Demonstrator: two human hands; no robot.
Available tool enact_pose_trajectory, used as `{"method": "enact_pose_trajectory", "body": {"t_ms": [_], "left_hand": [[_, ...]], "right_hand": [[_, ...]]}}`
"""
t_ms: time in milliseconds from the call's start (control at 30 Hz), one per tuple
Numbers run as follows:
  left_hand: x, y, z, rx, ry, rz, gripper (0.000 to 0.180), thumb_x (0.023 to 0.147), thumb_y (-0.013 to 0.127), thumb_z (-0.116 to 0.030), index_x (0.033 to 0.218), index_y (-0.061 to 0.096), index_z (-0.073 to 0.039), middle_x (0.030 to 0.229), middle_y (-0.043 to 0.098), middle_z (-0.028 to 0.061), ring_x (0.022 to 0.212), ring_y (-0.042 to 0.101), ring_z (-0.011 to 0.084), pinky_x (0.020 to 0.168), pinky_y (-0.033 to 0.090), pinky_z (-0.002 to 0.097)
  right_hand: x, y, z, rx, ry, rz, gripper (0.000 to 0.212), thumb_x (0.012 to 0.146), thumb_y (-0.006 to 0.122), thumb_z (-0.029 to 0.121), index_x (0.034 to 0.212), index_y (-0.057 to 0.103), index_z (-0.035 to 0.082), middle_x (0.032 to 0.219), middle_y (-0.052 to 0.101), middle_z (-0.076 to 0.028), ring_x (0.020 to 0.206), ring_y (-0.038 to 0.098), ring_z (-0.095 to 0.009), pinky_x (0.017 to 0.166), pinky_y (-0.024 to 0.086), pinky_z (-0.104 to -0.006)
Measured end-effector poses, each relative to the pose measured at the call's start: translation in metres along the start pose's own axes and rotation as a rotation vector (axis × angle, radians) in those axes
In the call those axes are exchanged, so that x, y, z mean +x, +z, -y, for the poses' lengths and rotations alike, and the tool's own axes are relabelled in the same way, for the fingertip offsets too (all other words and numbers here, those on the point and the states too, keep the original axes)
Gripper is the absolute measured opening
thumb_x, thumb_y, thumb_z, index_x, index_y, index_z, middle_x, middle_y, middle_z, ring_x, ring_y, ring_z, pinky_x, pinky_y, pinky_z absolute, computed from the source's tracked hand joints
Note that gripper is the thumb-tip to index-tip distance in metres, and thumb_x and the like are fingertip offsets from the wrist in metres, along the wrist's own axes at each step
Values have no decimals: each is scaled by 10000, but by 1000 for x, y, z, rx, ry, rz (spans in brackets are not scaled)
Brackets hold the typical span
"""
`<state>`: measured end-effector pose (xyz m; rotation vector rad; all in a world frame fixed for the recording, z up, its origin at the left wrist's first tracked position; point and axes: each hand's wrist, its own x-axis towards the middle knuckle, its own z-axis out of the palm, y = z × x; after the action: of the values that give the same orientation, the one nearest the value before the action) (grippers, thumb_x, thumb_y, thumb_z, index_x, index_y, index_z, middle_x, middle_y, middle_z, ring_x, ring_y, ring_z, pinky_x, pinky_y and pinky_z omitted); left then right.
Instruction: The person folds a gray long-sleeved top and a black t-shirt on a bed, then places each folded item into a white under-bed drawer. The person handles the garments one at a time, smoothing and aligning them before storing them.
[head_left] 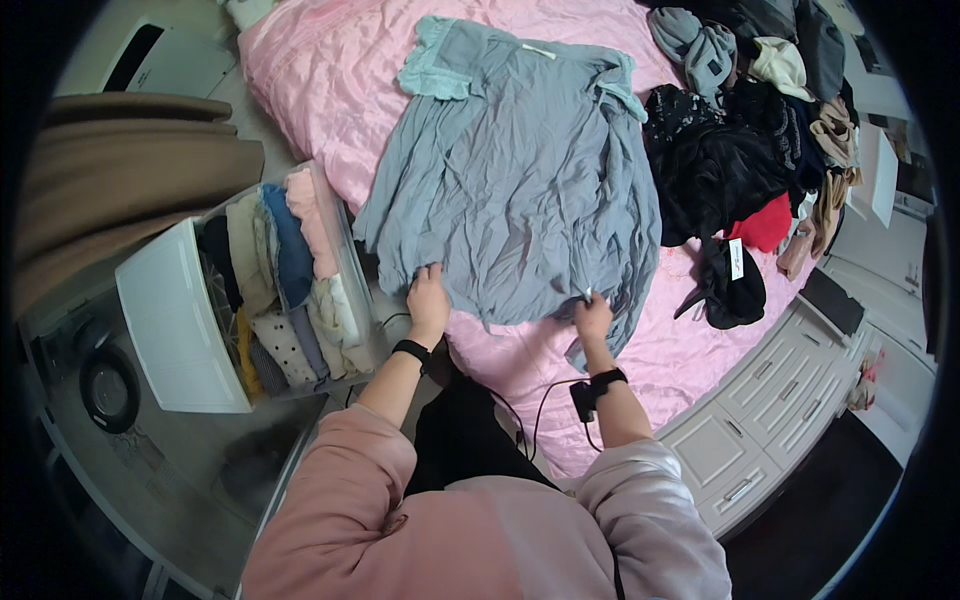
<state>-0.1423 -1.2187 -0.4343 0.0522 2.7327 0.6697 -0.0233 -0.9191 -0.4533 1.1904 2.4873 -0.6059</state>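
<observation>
A wrinkled grey-blue blouse [520, 170] with pale lace at the shoulders lies spread on the pink bedspread [320, 90], its neckline at the far side. My left hand [429, 300] grips the near hem at its left side, the fingertips folded over the cloth. At the hem's right part, my right hand [593, 317] pinches the fabric between thumb and fingers. Some cloth hangs down just beside the right hand. Both wrists wear black bands, and a cable runs from the right one.
Left of the bed stands an open plastic storage bin [345, 240] packed with rolled clothes, beside a brown curtain [150, 150]. Dark clothing [715, 180] is heaped on the bed's right side, with a black garment [730, 290] bearing a white tag nearer. White drawers [770, 400] stand at right.
</observation>
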Motion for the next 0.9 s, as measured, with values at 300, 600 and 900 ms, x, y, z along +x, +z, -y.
{"method": "enact_pose_trajectory", "body": {"t_ms": [300,600,900], "left_hand": [[-88,-28,-34,-213,56,271,248,681,626,-57,928,612,-51,934,602,153,838,604,360,722,503,440],[-87,-6,-13,-81,-19,5,418,699,722,-303,1048,580,-122,1018,540,105,902,595,333,730,503,417],[-77,48,-4,165,-236,-132,548,725,686,-140,1169,399,4,1027,543,205,825,639,360,680,532,434]], "right_hand": [[16,-108,-85,398,39,92,253,716,605,125,912,657,-26,751,663,-127,735,638,-193,676,484,-337],[17,-127,3,-335,-611,-7,584,737,673,469,1115,607,29,906,652,-196,859,628,-351,744,501,-405],[105,-4,228,139,-926,-14,508,794,611,411,1152,603,50,967,668,-171,920,637,-331,819,496,-393]]}}
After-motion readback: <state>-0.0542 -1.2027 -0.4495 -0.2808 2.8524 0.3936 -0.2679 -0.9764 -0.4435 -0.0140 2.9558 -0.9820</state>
